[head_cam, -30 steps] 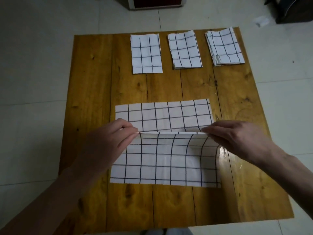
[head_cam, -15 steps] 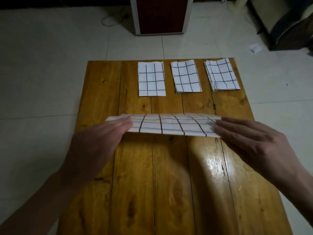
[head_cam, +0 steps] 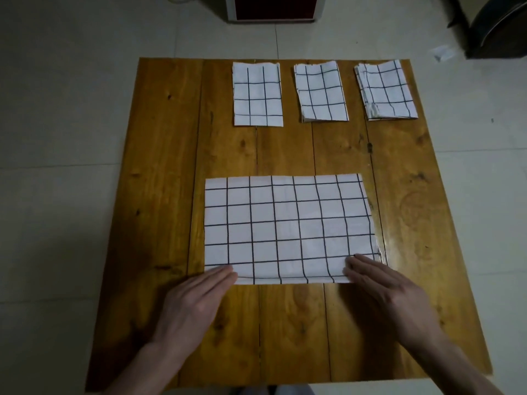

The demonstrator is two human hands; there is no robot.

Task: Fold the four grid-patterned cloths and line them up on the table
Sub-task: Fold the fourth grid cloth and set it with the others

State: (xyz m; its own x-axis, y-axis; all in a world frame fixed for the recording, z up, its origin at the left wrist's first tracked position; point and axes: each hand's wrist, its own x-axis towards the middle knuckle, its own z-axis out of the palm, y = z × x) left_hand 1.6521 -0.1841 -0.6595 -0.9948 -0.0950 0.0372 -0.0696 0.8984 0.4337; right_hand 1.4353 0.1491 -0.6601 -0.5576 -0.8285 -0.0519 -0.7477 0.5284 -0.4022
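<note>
A white cloth with a black grid [head_cam: 288,226] lies flat on the wooden table [head_cam: 159,195], folded into a wide rectangle. My left hand [head_cam: 196,295] rests with straight fingers on its near left corner. My right hand [head_cam: 382,286] lies flat on its near right corner. Three small folded grid cloths sit in a row at the table's far edge: the left one [head_cam: 257,94], the middle one [head_cam: 320,92] and the right one [head_cam: 385,91].
The table stands on a pale tiled floor [head_cam: 57,138]. A dark red box with a white frame [head_cam: 273,8] is on the floor beyond the table. A dark object [head_cam: 496,27] stands at the far right, with a scrap of paper [head_cam: 442,53] beside it.
Both hands carried the cloth's near edge over to the far edge, folding it in half, then came back to the near fold. They now lie flat on its near corners.
</note>
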